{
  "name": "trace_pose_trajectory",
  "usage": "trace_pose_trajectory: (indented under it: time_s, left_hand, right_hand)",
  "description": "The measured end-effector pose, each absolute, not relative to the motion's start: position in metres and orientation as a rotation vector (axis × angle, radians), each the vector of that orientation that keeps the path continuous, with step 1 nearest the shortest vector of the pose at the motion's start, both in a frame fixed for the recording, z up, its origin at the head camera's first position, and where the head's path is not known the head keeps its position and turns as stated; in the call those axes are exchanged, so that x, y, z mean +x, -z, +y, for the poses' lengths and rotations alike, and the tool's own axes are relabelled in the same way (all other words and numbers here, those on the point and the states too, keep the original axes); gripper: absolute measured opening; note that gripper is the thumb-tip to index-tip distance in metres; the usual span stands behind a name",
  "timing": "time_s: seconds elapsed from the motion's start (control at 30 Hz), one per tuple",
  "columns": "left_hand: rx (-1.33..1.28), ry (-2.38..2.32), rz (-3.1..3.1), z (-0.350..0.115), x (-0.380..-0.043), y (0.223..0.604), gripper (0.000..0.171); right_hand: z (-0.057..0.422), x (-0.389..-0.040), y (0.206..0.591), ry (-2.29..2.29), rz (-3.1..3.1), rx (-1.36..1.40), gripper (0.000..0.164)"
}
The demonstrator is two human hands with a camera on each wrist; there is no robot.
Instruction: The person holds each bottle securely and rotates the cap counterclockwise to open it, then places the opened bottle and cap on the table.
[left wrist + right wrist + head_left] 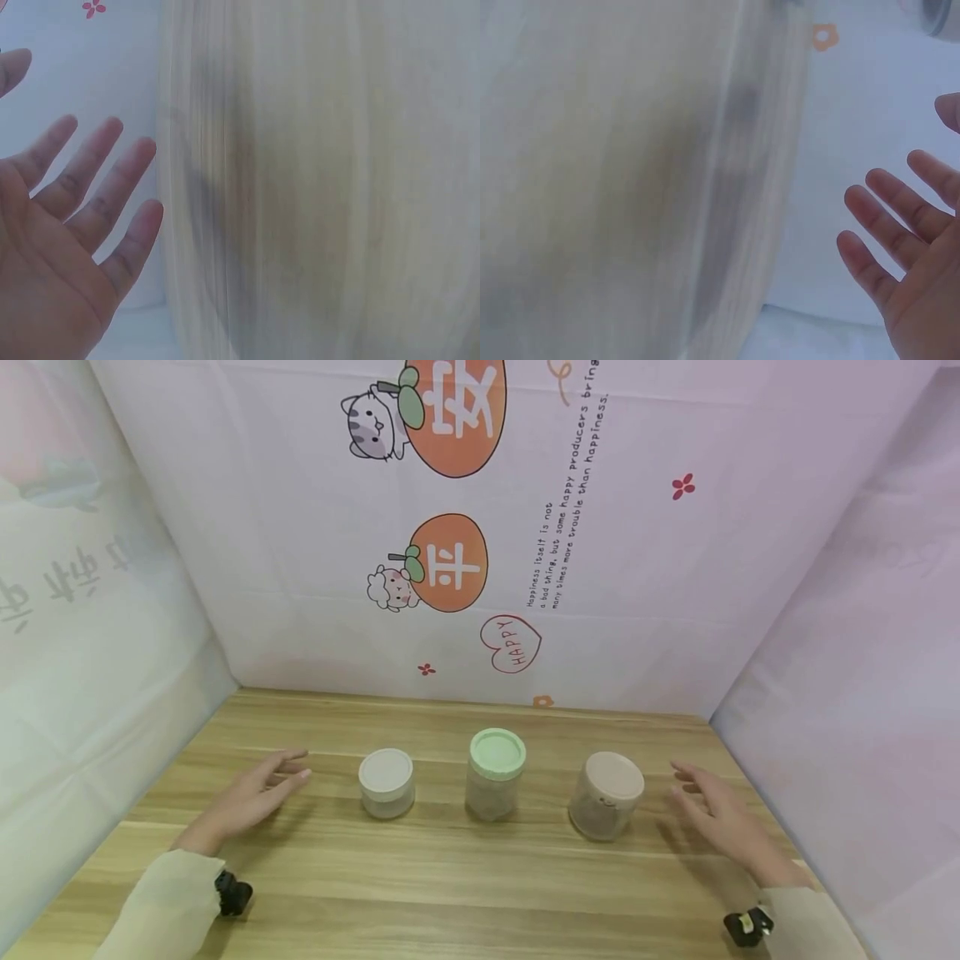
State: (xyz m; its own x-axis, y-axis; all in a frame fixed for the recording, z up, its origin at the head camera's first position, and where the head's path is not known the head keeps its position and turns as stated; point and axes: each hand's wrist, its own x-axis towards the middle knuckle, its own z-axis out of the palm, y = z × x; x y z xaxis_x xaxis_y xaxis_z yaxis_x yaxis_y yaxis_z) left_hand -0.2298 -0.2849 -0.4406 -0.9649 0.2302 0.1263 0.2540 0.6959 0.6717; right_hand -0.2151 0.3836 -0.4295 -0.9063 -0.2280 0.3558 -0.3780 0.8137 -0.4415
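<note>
Three lidded clear jars stand upright in a row on the wooden table (420, 885) in the head view. At the left is a short jar with a white lid (386, 783). The middle jar is taller and has a green lid (496, 774). A wide jar with a beige lid (607, 796) stands at the right. My left hand (251, 795) is left of the white-lidded jar, apart from it, with nothing in its grasp. To the right of the beige-lidded jar, also apart, is my empty right hand (720, 817). Both wrist views show spread, relaxed fingers.
A printed white cloth (615, 568) hangs behind the table's back edge. White cloth walls rise on the left (97, 635) and right (847, 652). Small black wrist cameras sit on the left sleeve (161, 906) and right sleeve (813, 927).
</note>
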Motion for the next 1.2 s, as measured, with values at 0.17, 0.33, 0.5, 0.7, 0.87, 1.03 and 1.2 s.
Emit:
trace_pose_trajectory:
  time_s: [0.17, 0.33, 0.5, 0.7, 0.87, 1.03, 1.2]
  left_hand:
    - [-0.475, 1.186, -2.81, -0.279, -0.231, 0.442, 0.046]
    - [-0.533, 1.231, -2.775, -0.274, -0.231, 0.441, 0.043]
    - [-0.535, 1.355, -2.762, -0.269, -0.231, 0.442, 0.044]
    - [-0.538, 1.515, -2.711, -0.254, -0.232, 0.442, 0.054]
    - [-0.526, 1.609, -2.691, -0.243, -0.234, 0.441, 0.064]
    - [-0.513, 1.738, -2.634, -0.234, -0.236, 0.445, 0.074]
    - [-0.516, 1.752, -2.64, -0.226, -0.233, 0.446, 0.082]
  right_hand:
    - [0.373, -0.217, 0.421, -0.697, -2.663, 0.505, 0.042]
    - [0.364, -0.217, 0.414, -0.673, -2.635, 0.538, 0.039]
    - [0.352, -0.217, 0.407, -0.649, -2.628, 0.566, 0.039]
    - [0.332, -0.219, 0.394, -0.641, -2.585, 0.635, 0.037]
    - [0.316, -0.218, 0.383, -0.602, -2.502, 0.732, 0.037]
    - [0.301, -0.22, 0.374, -0.583, -2.435, 0.844, 0.038]
    - [0.284, -0.22, 0.367, -0.587, -2.452, 0.882, 0.037]
